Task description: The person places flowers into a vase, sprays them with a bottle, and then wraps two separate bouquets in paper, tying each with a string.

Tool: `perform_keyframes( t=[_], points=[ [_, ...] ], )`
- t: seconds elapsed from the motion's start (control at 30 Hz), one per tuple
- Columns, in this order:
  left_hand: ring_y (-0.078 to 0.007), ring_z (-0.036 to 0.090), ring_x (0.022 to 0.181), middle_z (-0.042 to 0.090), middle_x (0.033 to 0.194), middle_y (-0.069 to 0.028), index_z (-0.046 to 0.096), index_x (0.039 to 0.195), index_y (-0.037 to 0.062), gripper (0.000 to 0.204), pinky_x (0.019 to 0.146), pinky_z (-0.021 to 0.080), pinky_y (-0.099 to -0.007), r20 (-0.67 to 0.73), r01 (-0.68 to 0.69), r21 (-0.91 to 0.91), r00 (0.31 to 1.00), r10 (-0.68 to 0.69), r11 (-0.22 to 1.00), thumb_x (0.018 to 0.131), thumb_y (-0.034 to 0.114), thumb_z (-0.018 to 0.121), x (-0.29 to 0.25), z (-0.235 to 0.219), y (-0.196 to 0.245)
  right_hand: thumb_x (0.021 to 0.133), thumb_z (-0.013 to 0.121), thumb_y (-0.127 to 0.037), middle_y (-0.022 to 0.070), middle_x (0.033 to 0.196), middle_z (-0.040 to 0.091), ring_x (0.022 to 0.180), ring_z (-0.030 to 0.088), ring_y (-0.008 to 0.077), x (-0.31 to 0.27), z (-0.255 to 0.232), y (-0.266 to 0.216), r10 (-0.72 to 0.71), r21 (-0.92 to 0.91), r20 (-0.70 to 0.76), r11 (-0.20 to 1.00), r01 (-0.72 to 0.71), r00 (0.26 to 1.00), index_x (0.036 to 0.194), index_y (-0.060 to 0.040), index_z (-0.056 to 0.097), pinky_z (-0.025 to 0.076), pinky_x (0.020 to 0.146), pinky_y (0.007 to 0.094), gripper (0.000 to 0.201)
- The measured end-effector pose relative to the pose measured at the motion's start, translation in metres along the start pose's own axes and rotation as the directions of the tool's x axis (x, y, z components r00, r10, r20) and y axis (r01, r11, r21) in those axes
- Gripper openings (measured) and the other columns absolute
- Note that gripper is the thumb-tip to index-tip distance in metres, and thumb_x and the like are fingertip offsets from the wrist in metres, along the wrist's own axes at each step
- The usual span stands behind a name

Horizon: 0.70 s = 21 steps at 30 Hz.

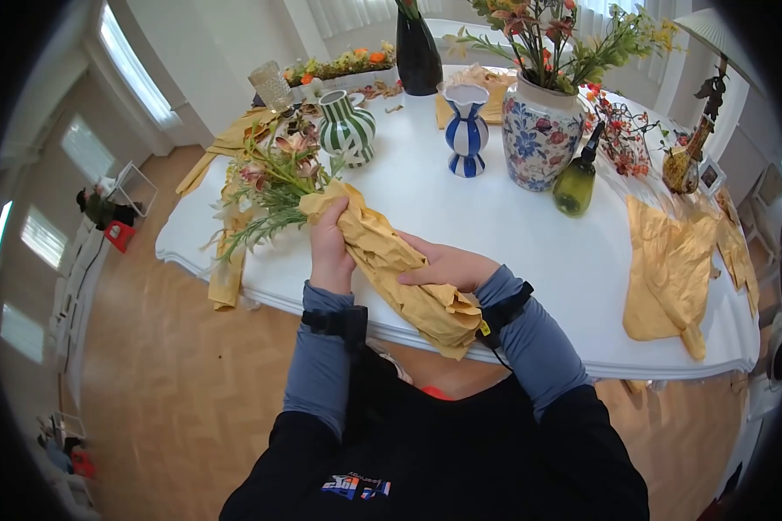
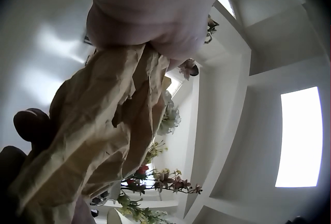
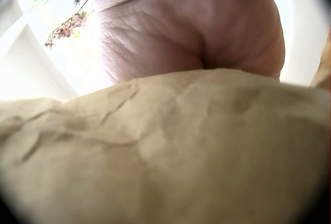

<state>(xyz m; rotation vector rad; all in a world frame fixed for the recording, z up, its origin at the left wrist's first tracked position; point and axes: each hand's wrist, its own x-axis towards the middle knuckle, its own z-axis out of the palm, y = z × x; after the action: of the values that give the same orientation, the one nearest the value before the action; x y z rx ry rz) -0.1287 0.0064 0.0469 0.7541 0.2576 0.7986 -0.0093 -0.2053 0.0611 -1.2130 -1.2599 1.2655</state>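
A long bundle of crumpled tan paper [image 1: 391,269] slants across the table's front edge, held by both hands. My left hand [image 1: 330,247] grips its upper left end, thumb on top. Around its middle curls my right hand [image 1: 447,265], thumb laid over the paper. Flowers with green stems [image 1: 278,178] lie at the bundle's upper end; whether they go inside it is hidden. In the left wrist view the paper [image 2: 98,125] runs down from the palm [image 2: 150,17]. The paper [image 3: 181,146] fills the lower right wrist view, below the palm [image 3: 191,27].
Behind the hands stand a green-striped vase [image 1: 347,130], a blue-striped vase [image 1: 467,130], a floral vase with flowers [image 1: 539,130] and a black vase [image 1: 419,56]. A green spray bottle [image 1: 575,182] stands right of them. Tan paper [image 1: 669,269] lies at the right, more at the left.
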Motion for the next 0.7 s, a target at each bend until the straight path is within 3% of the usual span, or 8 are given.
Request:
perform_keyframes(
  t=[0.13,0.2,0.3,0.37,0.47,0.5,0.57,0.7],
  points=[
    [-0.0260,0.071,0.094,0.070,0.109,-0.0104,0.062,0.118,-0.0001,0.026,0.078,0.061,-0.0389,-0.238,-0.114,0.273,0.954,0.182,0.955,0.093,0.001,0.068,0.007,-0.007,-0.011,0.093,0.076,-0.038,0.0174,0.150,0.053,0.133,0.053,0.0243,-0.001,-0.007,0.004,0.019,-0.262,0.059,0.965,-0.003,0.998,0.166,-0.0069,0.016,0.042,0.112,0.0331,0.099],
    [-0.0259,0.071,0.094,0.070,0.109,-0.0107,0.062,0.117,-0.0005,0.025,0.078,0.060,-0.0393,-0.263,-0.112,0.350,0.941,0.212,0.930,0.093,0.001,0.069,0.021,-0.024,-0.021,0.089,0.078,-0.042,0.0189,0.148,0.056,0.132,0.056,0.0265,-0.012,-0.002,-0.014,0.191,-0.445,0.046,0.883,-0.151,0.981,0.164,-0.0053,0.021,0.042,0.111,0.0345,0.101],
    [-0.0262,0.071,0.094,0.070,0.108,-0.0114,0.062,0.116,-0.0002,0.024,0.077,0.060,-0.0403,-0.269,-0.127,0.462,0.923,0.276,0.878,0.094,0.005,0.070,0.031,-0.042,-0.029,0.087,0.077,-0.036,0.0191,0.145,0.058,0.131,0.058,0.0280,-0.007,-0.007,0.005,0.102,-0.482,0.058,0.874,-0.062,0.993,0.162,-0.0049,0.027,0.043,0.111,0.0352,0.096],
    [-0.0265,0.071,0.094,0.070,0.109,-0.0118,0.063,0.116,0.0004,0.024,0.077,0.060,-0.0409,-0.252,-0.138,0.496,0.922,0.294,0.857,0.095,0.009,0.071,0.026,-0.042,-0.032,0.087,0.076,-0.031,0.0190,0.145,0.059,0.130,0.058,0.0285,-0.003,-0.011,0.013,0.127,-0.506,0.028,0.857,-0.096,0.991,0.161,-0.0049,0.030,0.043,0.111,0.0357,0.091],
    [-0.0272,0.071,0.102,0.070,0.114,-0.0120,0.061,0.125,0.0009,0.034,0.085,0.060,-0.0419,-0.298,0.115,0.040,0.949,-0.098,0.993,0.102,0.025,0.068,-0.012,-0.009,-0.020,0.086,0.074,-0.023,0.0188,0.143,0.060,0.128,0.059,0.0288,0.002,-0.015,0.030,0.112,-0.482,0.009,0.871,-0.094,0.994,0.159,-0.0050,0.034,0.044,0.110,0.0361,0.085],
    [-0.0272,0.071,0.102,0.070,0.114,-0.0120,0.061,0.125,0.0009,0.034,0.085,0.060,-0.0419,-0.280,0.144,0.042,0.952,-0.126,0.989,0.102,0.025,0.068,-0.021,-0.014,-0.025,0.086,0.073,-0.019,0.0186,0.142,0.061,0.127,0.060,0.0285,0.002,-0.016,0.033,0.068,-0.434,0.020,0.899,-0.052,0.997,0.159,-0.0050,0.036,0.045,0.109,0.0359,0.083],
    [-0.0278,0.070,0.104,0.069,0.118,-0.0136,0.058,0.128,-0.0001,0.034,0.089,0.060,-0.0429,-0.011,0.290,-0.086,0.956,-0.292,0.953,0.104,0.022,0.065,-0.034,-0.030,-0.035,0.087,0.071,-0.016,0.0165,0.138,0.064,0.124,0.061,0.0246,0.000,-0.012,0.028,0.129,-0.348,0.022,0.931,-0.113,0.991,0.159,-0.0067,0.037,0.047,0.107,0.0349,0.080],
    [-0.0265,0.070,0.099,0.068,0.113,-0.0140,0.058,0.125,-0.0040,0.027,0.088,0.059,-0.0385,-0.065,0.263,0.204,0.965,-0.255,0.943,0.102,0.010,0.061,-0.045,-0.038,-0.045,0.087,0.074,-0.018,0.0134,0.132,0.066,0.114,0.063,0.0214,0.005,-0.018,0.041,0.095,-0.313,0.118,0.948,-0.054,0.988,0.157,-0.0099,0.040,0.051,0.099,0.0347,0.079]
  ],
)
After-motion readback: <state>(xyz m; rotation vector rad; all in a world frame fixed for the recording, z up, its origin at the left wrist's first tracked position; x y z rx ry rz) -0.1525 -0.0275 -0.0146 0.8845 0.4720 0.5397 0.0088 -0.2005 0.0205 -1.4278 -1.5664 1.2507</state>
